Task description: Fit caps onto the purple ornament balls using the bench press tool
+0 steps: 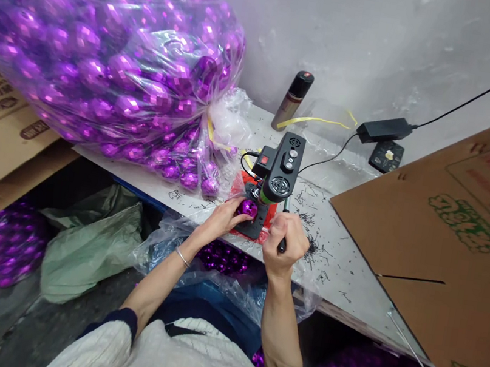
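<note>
A shiny purple ball (248, 209) is pinched in my left hand (222, 220), close under the head of a small black bench machine (285, 168). The machine stands on a black base (251, 230) over a red sheet, with a red switch on its side box. My right hand (286, 242) is wrapped round the machine's lever handle (282, 245), at the right of the base. Part of the ball is hidden by my fingers. Below the table edge, more purple balls (223, 258) lie in a clear plastic bag.
A big clear bag of purple balls (120, 60) fills the table's left. Behind the machine stands a spray can (292, 101); a black power adapter (384, 130) lies further right. A cardboard box (448, 238) bounds the right side. Small black bits (313, 246) litter the white table (340, 283).
</note>
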`<state>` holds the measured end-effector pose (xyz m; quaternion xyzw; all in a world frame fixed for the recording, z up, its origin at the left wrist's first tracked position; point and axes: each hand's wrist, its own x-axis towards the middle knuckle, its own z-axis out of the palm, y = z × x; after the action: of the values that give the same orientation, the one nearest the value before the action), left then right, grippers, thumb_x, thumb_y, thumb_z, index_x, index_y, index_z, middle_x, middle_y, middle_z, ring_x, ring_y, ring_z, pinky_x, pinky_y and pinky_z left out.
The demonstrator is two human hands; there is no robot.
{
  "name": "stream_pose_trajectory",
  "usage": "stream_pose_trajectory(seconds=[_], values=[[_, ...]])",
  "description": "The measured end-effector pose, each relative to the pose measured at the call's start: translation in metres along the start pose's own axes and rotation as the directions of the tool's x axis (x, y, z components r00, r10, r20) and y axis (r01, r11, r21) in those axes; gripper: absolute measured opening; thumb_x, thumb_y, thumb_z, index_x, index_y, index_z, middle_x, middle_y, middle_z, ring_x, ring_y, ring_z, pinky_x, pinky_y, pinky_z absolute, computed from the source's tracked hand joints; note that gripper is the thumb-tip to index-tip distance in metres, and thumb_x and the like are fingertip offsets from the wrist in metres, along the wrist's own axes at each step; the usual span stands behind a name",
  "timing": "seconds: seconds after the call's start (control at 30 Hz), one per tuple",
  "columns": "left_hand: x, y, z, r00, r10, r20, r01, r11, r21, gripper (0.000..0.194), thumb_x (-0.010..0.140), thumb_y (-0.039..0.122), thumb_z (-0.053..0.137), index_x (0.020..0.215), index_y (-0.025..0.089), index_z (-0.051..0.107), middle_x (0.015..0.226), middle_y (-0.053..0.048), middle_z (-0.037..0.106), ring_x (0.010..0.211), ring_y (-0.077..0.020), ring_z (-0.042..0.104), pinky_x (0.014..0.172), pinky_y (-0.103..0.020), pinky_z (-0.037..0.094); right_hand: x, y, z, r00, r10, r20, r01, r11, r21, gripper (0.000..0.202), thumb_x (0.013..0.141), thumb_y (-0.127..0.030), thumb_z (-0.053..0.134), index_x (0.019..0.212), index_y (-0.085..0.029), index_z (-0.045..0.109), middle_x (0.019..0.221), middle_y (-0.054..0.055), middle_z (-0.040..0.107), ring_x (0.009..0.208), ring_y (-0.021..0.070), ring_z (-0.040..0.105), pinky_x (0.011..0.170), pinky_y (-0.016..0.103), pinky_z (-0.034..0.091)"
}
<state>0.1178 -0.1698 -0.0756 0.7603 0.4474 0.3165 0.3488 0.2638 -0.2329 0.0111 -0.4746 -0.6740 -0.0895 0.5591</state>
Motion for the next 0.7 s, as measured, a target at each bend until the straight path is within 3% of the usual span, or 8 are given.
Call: stream_pose_trajectory(seconds=[0.17,0.3,0.5,0.6,0.7], values=[[0.006,0.002,0.003,0.998,-0.051,-0.047,0.050,0.999,-0.018,0.047,0.092,0.040,0.064,0.130,0.014,0.057,0.119,-0.013,0.069,0.108,-0.0273,0.067,0.096,-0.038,0.052,0.000,0.000,0.000,1.000,-0.004,0.001,0.004,1.000,-0.003,0.022,0.092,-0.008,0.045,0.076,-0.020,0.052,0.067,0.001,0.057,0.064,0.0117,0.053,0.062,0.026,0.041],[0.009,0.001,-0.003,0.994,-0.110,0.004,0.110,0.992,-0.066,0.045,0.090,0.042,0.065,0.127,0.015,0.061,0.108,-0.009,0.072,0.100,-0.0266,0.068,0.092,-0.036,0.052,0.000,0.000,0.000,1.000,-0.005,0.003,0.005,1.000,-0.007,0.022,0.092,-0.008,0.045,0.076,-0.020,0.052,0.067,0.001,0.057,0.064,0.0116,0.053,0.062,0.026,0.042],[0.009,-0.010,-0.006,0.955,-0.277,0.110,0.298,0.880,-0.371,0.046,0.092,0.044,0.058,0.126,0.014,0.062,0.097,-0.005,0.074,0.077,-0.0182,0.068,0.076,-0.029,0.055,-0.001,0.001,0.000,1.000,-0.006,0.001,0.006,1.000,-0.002,0.022,0.092,-0.008,0.045,0.076,-0.021,0.052,0.067,0.001,0.057,0.065,0.0121,0.055,0.062,0.026,0.042],[0.009,-0.012,-0.004,0.951,-0.282,0.123,0.308,0.848,-0.431,0.049,0.091,0.045,0.058,0.127,0.013,0.062,0.098,-0.006,0.074,0.076,-0.0166,0.067,0.074,-0.027,0.055,-0.001,0.001,0.000,1.000,-0.006,0.003,0.006,1.000,0.001,0.022,0.092,-0.008,0.045,0.076,-0.021,0.052,0.067,0.001,0.057,0.065,0.0120,0.055,0.062,0.026,0.042],[0.009,-0.009,-0.004,0.957,-0.264,0.118,0.289,0.880,-0.377,0.047,0.091,0.046,0.058,0.125,0.014,0.062,0.098,-0.005,0.074,0.079,-0.0176,0.068,0.076,-0.028,0.054,-0.001,0.001,0.000,1.000,-0.014,0.006,0.015,1.000,-0.009,0.021,0.092,-0.007,0.046,0.076,-0.020,0.052,0.067,0.001,0.057,0.064,0.0119,0.054,0.062,0.026,0.041]])
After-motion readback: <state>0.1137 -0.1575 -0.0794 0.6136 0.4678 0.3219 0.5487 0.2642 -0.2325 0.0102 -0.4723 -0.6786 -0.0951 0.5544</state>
